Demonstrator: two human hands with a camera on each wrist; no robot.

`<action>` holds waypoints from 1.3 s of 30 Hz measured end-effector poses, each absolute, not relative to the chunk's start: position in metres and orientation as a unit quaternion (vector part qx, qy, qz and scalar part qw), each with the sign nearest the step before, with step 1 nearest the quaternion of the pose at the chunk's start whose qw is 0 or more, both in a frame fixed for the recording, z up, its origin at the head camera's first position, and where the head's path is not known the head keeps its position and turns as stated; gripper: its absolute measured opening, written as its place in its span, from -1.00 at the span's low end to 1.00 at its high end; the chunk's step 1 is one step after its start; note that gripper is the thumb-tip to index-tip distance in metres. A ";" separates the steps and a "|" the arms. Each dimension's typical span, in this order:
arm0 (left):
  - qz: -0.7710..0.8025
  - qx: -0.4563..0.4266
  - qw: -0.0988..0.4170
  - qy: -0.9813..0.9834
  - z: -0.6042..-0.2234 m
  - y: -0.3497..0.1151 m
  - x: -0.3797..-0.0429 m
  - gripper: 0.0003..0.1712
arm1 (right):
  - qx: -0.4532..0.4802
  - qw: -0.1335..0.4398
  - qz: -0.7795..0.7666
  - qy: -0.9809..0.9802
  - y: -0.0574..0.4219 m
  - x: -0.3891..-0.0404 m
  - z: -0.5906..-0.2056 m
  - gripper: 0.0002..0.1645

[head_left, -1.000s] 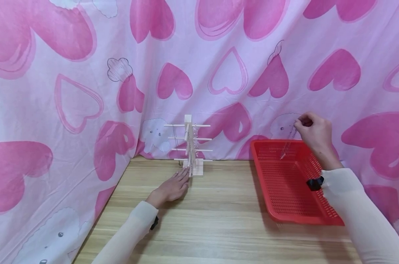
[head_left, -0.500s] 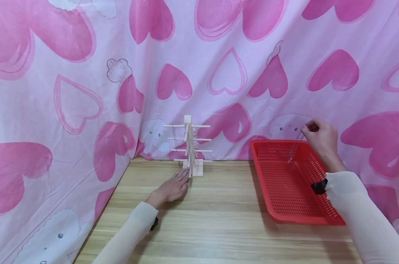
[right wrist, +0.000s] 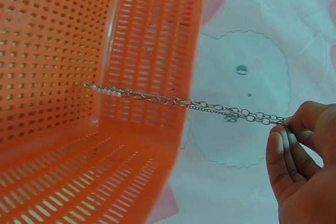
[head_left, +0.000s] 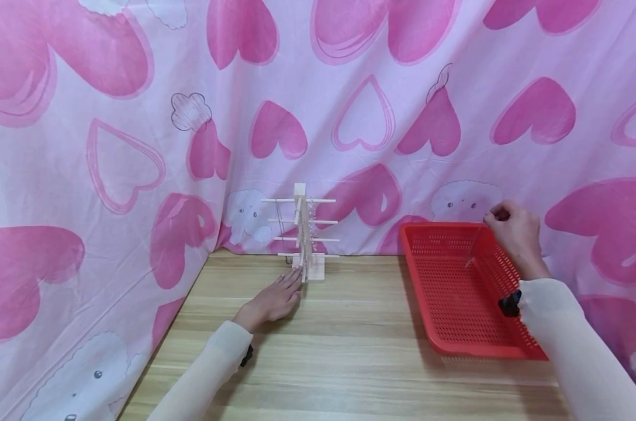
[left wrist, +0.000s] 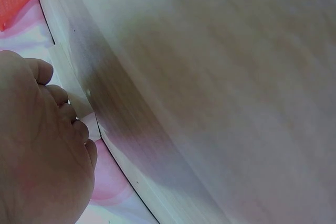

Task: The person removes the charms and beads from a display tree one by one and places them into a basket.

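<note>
My right hand [head_left: 515, 237] pinches one end of a silver chain necklace [right wrist: 199, 106] between thumb and fingertips, at the far right edge of the red basket. Doubled, the necklace hangs into the basket, with small pearly beads at its low end. A wooden jewellery stand [head_left: 300, 190], with several thin pegs, stands upright at the back of the table, and chains and beaded strands hang from it. My left hand [head_left: 273, 298] lies with its fingers extended, fingertips on the base of that stand. In the left wrist view the fingers [left wrist: 58, 95] overlap the pale wooden base [left wrist: 71, 85].
The red perforated plastic basket [head_left: 431, 330] sits on the right of the wood-grain table [head_left: 344, 345]. A pink heart-patterned curtain [head_left: 370, 35] closes off the back and the left side, right behind the stand and the basket.
My right hand has moved slightly right and down, lowering the necklace deeper into the basket. The left hand and the stand have stayed put.
</note>
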State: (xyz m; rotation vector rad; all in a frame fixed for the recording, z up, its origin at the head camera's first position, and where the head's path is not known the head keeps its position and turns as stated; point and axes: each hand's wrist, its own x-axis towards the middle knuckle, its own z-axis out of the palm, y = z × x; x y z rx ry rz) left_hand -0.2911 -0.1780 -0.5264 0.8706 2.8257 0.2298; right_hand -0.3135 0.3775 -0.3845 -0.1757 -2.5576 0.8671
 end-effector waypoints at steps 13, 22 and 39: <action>0.075 0.289 0.086 0.951 -0.525 -0.177 -0.290 -0.30 | -0.071 0.157 0.296 -0.939 0.383 -0.318 -0.410 -0.58; 0.077 0.293 0.083 0.949 -0.525 -0.177 -0.290 -0.30 | -0.072 0.114 0.281 -0.950 0.385 -0.319 -0.425 -0.64; 0.089 0.291 0.087 0.948 -0.525 -0.178 -0.290 -0.29 | -0.041 0.046 0.272 -0.960 0.385 -0.320 -0.443 -0.72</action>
